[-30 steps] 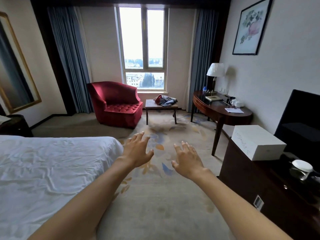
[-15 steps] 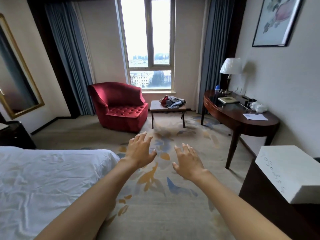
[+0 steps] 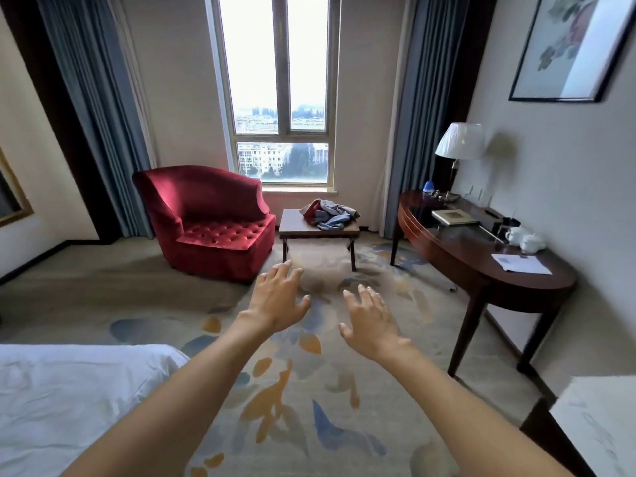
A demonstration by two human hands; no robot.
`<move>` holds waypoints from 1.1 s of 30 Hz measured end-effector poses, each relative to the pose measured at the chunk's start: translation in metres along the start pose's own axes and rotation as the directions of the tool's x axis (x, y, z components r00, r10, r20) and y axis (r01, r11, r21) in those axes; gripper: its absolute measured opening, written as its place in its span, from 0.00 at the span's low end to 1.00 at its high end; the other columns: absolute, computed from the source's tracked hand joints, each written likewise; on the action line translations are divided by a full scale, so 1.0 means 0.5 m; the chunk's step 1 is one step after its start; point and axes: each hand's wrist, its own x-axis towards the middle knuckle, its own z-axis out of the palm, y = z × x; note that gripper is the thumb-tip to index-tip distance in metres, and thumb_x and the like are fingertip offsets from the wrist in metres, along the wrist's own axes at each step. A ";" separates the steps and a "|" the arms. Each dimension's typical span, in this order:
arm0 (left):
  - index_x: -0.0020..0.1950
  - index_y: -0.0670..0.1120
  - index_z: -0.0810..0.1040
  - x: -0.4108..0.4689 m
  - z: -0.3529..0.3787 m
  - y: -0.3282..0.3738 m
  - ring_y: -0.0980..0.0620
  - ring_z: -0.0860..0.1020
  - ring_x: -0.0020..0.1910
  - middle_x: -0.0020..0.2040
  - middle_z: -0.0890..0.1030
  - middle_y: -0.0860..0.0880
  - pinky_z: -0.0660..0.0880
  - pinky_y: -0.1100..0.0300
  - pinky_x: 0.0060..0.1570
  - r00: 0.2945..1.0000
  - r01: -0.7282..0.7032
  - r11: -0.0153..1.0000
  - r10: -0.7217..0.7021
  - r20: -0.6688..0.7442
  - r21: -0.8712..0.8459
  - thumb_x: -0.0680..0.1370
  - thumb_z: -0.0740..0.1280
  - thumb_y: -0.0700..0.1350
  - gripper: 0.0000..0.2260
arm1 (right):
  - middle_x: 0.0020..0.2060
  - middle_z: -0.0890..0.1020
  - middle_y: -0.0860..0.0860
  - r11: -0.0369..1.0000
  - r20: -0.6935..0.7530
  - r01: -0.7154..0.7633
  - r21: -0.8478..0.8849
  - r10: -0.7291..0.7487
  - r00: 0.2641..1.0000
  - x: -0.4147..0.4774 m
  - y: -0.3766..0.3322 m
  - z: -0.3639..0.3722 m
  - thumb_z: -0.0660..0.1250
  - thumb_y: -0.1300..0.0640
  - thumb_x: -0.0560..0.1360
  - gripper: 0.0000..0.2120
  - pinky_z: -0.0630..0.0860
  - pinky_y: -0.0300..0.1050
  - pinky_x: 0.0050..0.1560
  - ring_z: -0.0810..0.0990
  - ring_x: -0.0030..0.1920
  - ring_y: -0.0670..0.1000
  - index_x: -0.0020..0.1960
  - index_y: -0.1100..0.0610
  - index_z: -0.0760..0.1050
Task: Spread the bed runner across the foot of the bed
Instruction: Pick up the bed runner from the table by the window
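2 bare hands: the left hand (image 3: pixel 277 297) and the right hand (image 3: pixel 371 321), both spread wide and holding nothing. 1 bed (image 3: pixel 69 401) lies left of the left hand. 1 red armchair (image 3: pixel 206 218) stands beyond the left hand. 1 small table (image 3: pixel 318 230) stands beyond both hands, bearing 1 heap of cloth (image 3: pixel 328 213). 1 desk (image 3: pixel 481 256) stands right of the right hand, carrying 1 lamp (image 3: pixel 459 142), 1 book (image 3: pixel 454 216), 2 white cups (image 3: pixel 525 237) and 1 paper sheet (image 3: pixel 519 263). 2 curtains (image 3: pixel 99 108) flank 1 window (image 3: pixel 278 87). 1 framed picture (image 3: pixel 571 46) hangs above the desk.
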 end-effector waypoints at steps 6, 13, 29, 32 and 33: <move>0.70 0.47 0.66 0.215 0.078 -0.021 0.44 0.60 0.72 0.73 0.63 0.42 0.61 0.48 0.66 1.000 0.002 1.000 -0.002 0.013 -0.005 0.73 0.63 0.57 0.28 | 0.75 0.54 0.62 0.999 0.003 -0.032 0.024 0.032 0.999 0.199 0.108 0.013 0.62 0.48 0.76 0.33 0.48 0.52 0.74 0.51 0.75 0.59 0.76 0.56 0.53; 0.71 0.47 0.65 0.462 0.189 -0.036 0.45 0.59 0.72 0.74 0.62 0.44 0.59 0.49 0.67 1.000 0.010 1.000 -0.010 0.020 -0.018 0.74 0.63 0.57 0.28 | 0.75 0.55 0.62 0.999 0.012 -0.021 0.033 0.021 1.000 0.446 0.221 0.056 0.63 0.48 0.76 0.34 0.48 0.52 0.75 0.51 0.75 0.59 0.76 0.56 0.53; 0.73 0.48 0.60 0.915 0.351 -0.136 0.43 0.61 0.72 0.76 0.59 0.45 0.60 0.47 0.68 0.994 0.087 0.996 -0.087 0.073 -0.008 0.74 0.63 0.57 0.30 | 0.75 0.55 0.62 0.997 0.017 0.030 0.067 -0.031 0.999 0.937 0.357 0.128 0.65 0.49 0.75 0.34 0.49 0.51 0.75 0.51 0.75 0.59 0.76 0.55 0.53; 0.73 0.48 0.60 0.995 0.384 -0.172 0.44 0.61 0.72 0.75 0.60 0.45 0.60 0.48 0.69 0.996 0.065 0.998 -0.066 0.066 0.011 0.74 0.63 0.57 0.31 | 0.75 0.55 0.62 0.998 0.025 0.025 0.053 -0.027 0.999 1.027 0.367 0.146 0.65 0.49 0.75 0.34 0.49 0.51 0.75 0.51 0.75 0.59 0.76 0.55 0.54; 0.74 0.48 0.60 1.022 0.394 -0.186 0.45 0.61 0.72 0.75 0.60 0.45 0.60 0.48 0.68 0.997 0.058 0.998 -0.059 0.057 0.010 0.74 0.63 0.57 0.31 | 0.75 0.55 0.62 0.999 0.025 0.023 0.048 -0.024 0.999 1.058 0.371 0.151 0.65 0.49 0.75 0.34 0.49 0.52 0.75 0.52 0.75 0.59 0.75 0.55 0.54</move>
